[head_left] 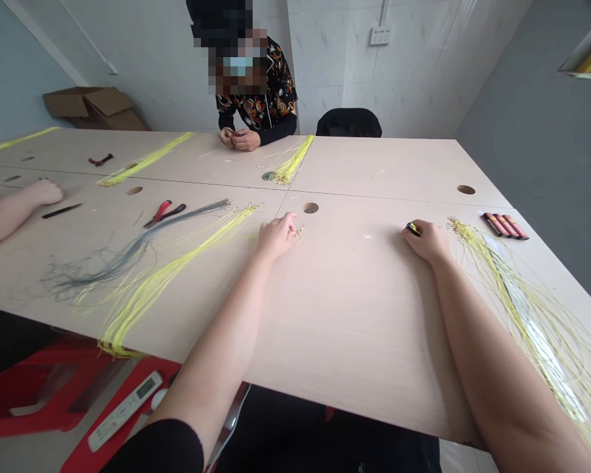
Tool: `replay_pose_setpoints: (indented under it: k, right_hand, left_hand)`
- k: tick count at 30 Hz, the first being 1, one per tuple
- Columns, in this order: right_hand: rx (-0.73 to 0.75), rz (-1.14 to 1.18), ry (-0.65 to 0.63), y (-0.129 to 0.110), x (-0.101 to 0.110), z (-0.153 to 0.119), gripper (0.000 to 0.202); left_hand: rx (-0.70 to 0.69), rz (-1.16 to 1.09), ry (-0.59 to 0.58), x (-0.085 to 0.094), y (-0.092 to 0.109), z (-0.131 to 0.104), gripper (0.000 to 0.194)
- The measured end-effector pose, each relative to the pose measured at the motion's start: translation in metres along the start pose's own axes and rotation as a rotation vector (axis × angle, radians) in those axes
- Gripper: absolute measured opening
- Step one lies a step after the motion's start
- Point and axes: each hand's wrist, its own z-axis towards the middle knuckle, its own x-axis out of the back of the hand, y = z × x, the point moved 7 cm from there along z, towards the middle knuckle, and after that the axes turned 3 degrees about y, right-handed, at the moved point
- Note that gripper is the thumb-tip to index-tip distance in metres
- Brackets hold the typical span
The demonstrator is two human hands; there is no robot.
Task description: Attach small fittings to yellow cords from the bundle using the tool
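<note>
My left hand rests on the table, fingers curled. Small gold-coloured pieces show right at its fingertips; whether the fingers pinch them is hidden. To the left of this hand lies a bundle of thin yellow wires with gold ends, beside a bundle of grey wires. My right hand is closed around a small black and yellow object, mostly covered by the fingers. Another bundle of yellow wires with gold ends lies just right of it, partly over a clear strip.
Several red and black cylinders lie at the right edge. Red-handled pliers and a black pen-like tool are to the left. A co-worker sits opposite; another person's hand is at left. The tabletop has a round hole.
</note>
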Motion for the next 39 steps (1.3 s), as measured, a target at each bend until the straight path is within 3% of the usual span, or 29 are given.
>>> replay_pose_setpoints:
  k: [30,36,39]
  right_hand:
    - [0.006,-0.017,0.007,0.003,-0.002,0.001,0.015]
    - [0.011,-0.020,0.002,0.002,-0.003,0.001,0.016]
    - [0.014,-0.027,0.000,0.001,-0.003,0.000,0.017]
  left_hand:
    - [-0.025,-0.042,-0.035,-0.006,0.003,0.001,0.036]
    - [-0.002,-0.024,0.099,0.000,0.006,0.001,0.031]
    - [-0.028,-0.069,0.091,-0.003,0.011,0.002,0.028]
